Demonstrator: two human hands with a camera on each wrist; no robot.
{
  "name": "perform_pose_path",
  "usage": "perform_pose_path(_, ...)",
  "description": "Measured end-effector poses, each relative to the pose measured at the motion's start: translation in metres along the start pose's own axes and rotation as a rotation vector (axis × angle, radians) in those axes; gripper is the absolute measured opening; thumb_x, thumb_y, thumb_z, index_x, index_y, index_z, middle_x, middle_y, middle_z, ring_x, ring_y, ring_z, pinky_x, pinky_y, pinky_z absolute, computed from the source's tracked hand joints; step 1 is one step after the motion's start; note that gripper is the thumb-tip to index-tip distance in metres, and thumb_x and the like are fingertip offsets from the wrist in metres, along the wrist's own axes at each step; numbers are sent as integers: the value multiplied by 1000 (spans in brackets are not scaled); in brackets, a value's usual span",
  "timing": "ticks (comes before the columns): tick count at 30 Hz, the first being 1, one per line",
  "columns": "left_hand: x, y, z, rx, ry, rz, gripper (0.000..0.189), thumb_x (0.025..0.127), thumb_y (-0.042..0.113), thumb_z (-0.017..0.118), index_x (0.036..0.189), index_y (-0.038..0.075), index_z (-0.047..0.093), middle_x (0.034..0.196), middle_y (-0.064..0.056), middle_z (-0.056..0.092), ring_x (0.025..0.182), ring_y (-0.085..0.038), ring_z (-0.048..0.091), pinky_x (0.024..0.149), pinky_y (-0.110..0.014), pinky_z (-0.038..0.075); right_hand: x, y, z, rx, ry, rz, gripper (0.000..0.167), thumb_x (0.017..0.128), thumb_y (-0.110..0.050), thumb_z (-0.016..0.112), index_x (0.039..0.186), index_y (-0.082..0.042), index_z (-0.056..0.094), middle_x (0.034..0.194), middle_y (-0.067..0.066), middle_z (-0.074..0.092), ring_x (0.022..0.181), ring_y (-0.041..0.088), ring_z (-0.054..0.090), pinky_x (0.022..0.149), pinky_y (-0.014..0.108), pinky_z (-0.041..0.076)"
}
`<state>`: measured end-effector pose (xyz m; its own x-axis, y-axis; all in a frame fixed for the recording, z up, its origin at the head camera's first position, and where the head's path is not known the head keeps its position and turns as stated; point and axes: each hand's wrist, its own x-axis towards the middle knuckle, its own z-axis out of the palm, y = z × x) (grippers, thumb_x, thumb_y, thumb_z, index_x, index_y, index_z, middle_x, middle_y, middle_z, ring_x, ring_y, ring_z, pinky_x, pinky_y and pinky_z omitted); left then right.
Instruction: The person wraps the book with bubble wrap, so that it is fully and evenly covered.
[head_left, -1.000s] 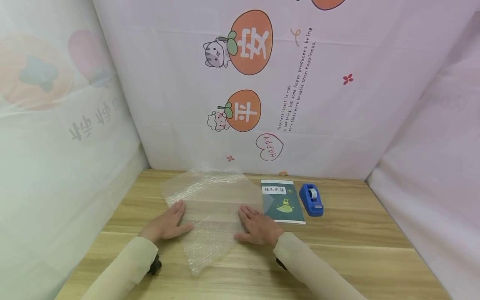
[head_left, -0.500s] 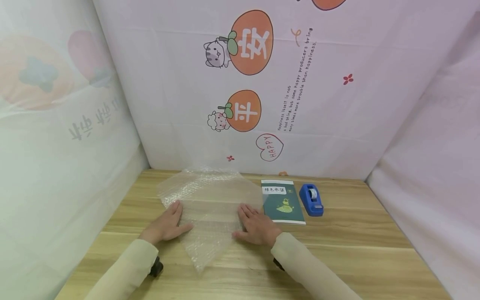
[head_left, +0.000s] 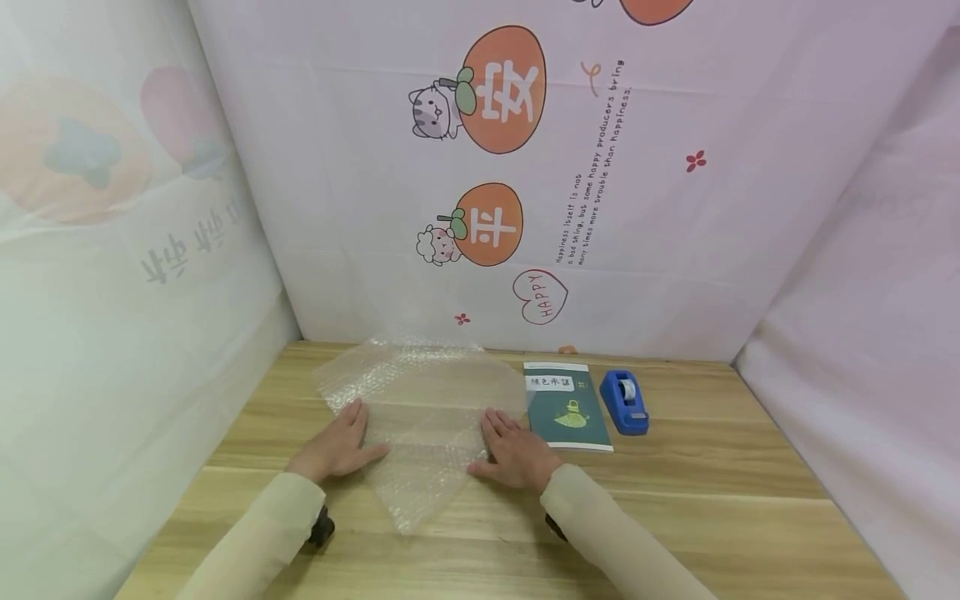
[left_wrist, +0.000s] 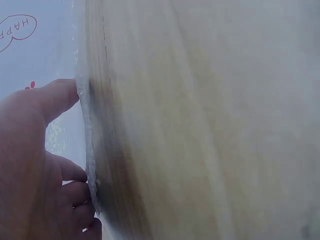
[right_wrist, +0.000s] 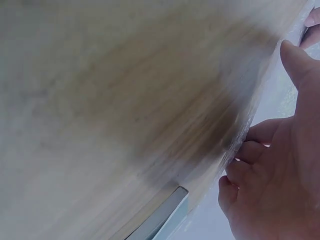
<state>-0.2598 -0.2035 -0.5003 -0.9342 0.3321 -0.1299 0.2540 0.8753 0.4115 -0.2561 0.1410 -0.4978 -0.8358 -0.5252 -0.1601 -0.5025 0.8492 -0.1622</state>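
A clear sheet of bubble wrap lies on the wooden table, one corner pointing toward the person. My left hand rests flat on its left edge, fingers pointing away and thumb spread inward. On the right side my right hand presses the sheet the same way, its fingers straight. In the left wrist view the fingertips of the left hand touch the edge of the sheet. The right wrist view shows the right hand with its fingertips and thumb against the film.
Just right of the bubble wrap lies a green booklet with a white label, the sheet's right corner overlapping it. Beside it stands a blue tape dispenser. Printed white cloth encloses the wooden table at the back and sides.
The bubble wrap has turned slightly on the table; its near corner has shifted right and away from the person. Both hands have stayed flat on it, almost in place.
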Motion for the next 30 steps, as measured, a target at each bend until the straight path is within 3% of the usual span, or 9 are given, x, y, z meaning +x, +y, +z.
perform_pose_path(8, 8, 0, 0, 38, -13, -17, 96, 107, 52, 54, 158, -21, 18, 170, -40, 8, 160, -55, 12, 133, -61, 15, 9, 8, -2, -24, 0, 0, 94, 103, -66, 53, 165, 1, 29, 175, 18, 27, 163, 34, 27, 132, 46, 30)
perform_pose_path(17, 11, 11, -16, 78, 16, 19, 93, 105, 47, 59, 154, -24, 24, 166, -43, 18, 158, -56, 21, 132, -62, 21, 10, 13, -13, 18, -14, 5, 96, 102, -68, 53, 166, -1, 29, 175, 19, 25, 164, 34, 25, 132, 47, 30)
perform_pose_path(25, 14, 37, -33, 40, -19, 35, 89, 108, 49, 54, 160, -15, 23, 173, -32, 15, 162, -49, 18, 133, -59, 18, -4, 23, -32, 62, 21, 28, 95, 103, -65, 53, 166, 1, 26, 176, 20, 22, 164, 36, 23, 133, 51, 28)
perform_pose_path(30, 25, 53, -39, 33, -54, 52, 89, 108, 51, 52, 163, -11, 22, 175, -27, 14, 163, -44, 16, 134, -57, 17, -13, 36, -40, 73, 26, 36, 92, 106, -61, 50, 166, 2, 23, 176, 22, 19, 164, 38, 22, 133, 52, 27)
